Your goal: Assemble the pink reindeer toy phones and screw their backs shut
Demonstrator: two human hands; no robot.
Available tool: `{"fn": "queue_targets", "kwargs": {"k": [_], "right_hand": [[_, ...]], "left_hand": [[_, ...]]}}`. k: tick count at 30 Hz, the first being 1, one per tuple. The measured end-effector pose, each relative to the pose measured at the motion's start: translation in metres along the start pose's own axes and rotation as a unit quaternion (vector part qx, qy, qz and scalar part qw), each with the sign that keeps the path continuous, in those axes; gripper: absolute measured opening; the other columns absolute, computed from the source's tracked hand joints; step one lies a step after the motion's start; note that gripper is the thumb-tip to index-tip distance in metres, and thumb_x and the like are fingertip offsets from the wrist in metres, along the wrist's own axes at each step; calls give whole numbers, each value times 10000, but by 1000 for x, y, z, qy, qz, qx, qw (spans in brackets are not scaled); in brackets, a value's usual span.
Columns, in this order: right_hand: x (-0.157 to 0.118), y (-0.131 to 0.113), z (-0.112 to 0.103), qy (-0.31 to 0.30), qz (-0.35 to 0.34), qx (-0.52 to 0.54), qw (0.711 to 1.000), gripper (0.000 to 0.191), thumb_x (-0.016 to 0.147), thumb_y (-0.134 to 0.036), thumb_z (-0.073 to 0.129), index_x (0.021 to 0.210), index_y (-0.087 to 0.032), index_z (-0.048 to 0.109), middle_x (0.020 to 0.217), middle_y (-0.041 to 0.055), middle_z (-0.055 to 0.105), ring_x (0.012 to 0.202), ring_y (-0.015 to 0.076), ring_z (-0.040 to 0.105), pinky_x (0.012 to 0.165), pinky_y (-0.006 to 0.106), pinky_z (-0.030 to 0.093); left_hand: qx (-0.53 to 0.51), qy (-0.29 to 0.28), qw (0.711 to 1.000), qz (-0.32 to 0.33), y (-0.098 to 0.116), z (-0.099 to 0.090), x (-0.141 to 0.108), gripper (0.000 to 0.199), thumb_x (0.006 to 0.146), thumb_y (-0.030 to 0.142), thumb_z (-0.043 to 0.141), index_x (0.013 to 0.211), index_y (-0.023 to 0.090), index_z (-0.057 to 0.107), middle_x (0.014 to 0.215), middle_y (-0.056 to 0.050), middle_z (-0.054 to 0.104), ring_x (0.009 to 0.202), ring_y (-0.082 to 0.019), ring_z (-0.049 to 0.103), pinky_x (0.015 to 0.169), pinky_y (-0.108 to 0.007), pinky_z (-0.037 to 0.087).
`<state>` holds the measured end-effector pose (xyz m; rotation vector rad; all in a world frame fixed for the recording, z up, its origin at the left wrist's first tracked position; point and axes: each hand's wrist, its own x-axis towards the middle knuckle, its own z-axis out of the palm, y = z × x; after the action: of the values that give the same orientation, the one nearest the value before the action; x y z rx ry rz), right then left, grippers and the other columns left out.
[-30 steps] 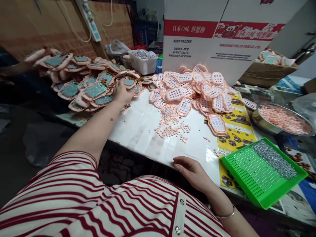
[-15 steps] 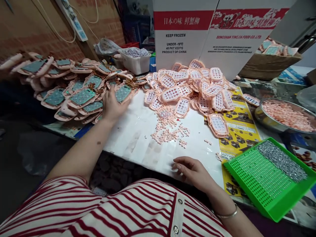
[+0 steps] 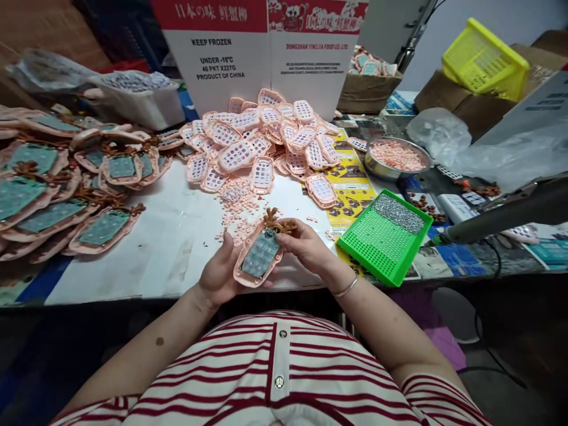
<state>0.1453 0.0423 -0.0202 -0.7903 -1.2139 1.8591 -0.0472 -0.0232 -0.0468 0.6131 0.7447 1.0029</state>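
Observation:
A pink plastic toy shell with a greenish circuit board in it [image 3: 261,253] and brown antler-shaped pieces at its top is held tilted over the front of the table. My left hand [image 3: 218,273] cradles it from the left and below, thumb raised off it. At its upper right side, my right hand [image 3: 308,245] grips the shell by the antler end. Behind it lie scattered small pink pieces [image 3: 239,207] and a heap of pink shells with white, hole-filled panels [image 3: 242,155]. More board-fitted shells [image 3: 100,228] are piled at the left.
To the right sits a green perforated tray [image 3: 368,245] with silver screws [image 3: 399,214]. Beyond it is a metal bowl of small pink pieces [image 3: 396,157]. A white carton [image 3: 222,71] stands behind the heap. A dark metal arm [image 3: 506,204] juts in from the right.
My left hand has brought a board-fitted shell from the left pile to the table's front. My right hand has come up and taken hold of it. The view has turned right.

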Motion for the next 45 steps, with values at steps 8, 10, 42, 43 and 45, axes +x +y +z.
{"fn": "queue_targets", "kwargs": {"k": [8, 10, 42, 43, 45], "right_hand": [[39, -45, -33, 56, 0, -418, 907, 405, 841, -435, 762, 1157, -191, 692, 1074, 69, 752, 918, 163, 680, 855, 299, 561], [64, -63, -60, 232, 23, -541, 808, 345, 936, -443, 631, 1128, -169, 712, 1171, 124, 739, 1099, 232, 669, 994, 362, 520], [-41, 10, -1, -20, 133, 136, 982, 516, 818, -673, 681, 1070, -223, 688, 979, 48, 777, 861, 184, 712, 775, 341, 591], [-44, 11, -1, -41, 141, 147, 978, 527, 822, -673, 679, 1104, -227, 683, 1009, 53, 780, 881, 186, 720, 790, 348, 599], [-47, 13, -1, -54, 143, 161, 975, 548, 802, -650, 721, 1151, -230, 677, 1064, 57, 780, 905, 180, 724, 820, 348, 607]], "left_hand": [[-185, -42, 979, -81, 5, -1, 11, 556, 927, 571, 569, 1235, 121, 677, 1125, -198, 769, 772, -284, 770, 568, -375, 638], [-196, -25, 978, -62, 4, -4, 11, 559, 898, 567, 609, 1235, 126, 675, 1160, -200, 761, 820, -294, 773, 613, -396, 651], [-76, 38, 995, -49, 25, -2, -4, 546, 780, 577, 661, 1160, 187, 693, 1115, -182, 772, 1263, -517, 604, 869, -713, 559], [-70, 37, 996, -49, 27, 0, -5, 558, 766, 575, 668, 1162, 182, 692, 1115, -184, 771, 1260, -520, 605, 875, -719, 553], [-62, 33, 996, -55, 30, 4, -6, 575, 745, 565, 683, 1165, 172, 692, 1091, -188, 777, 1232, -522, 624, 873, -724, 550]]}}
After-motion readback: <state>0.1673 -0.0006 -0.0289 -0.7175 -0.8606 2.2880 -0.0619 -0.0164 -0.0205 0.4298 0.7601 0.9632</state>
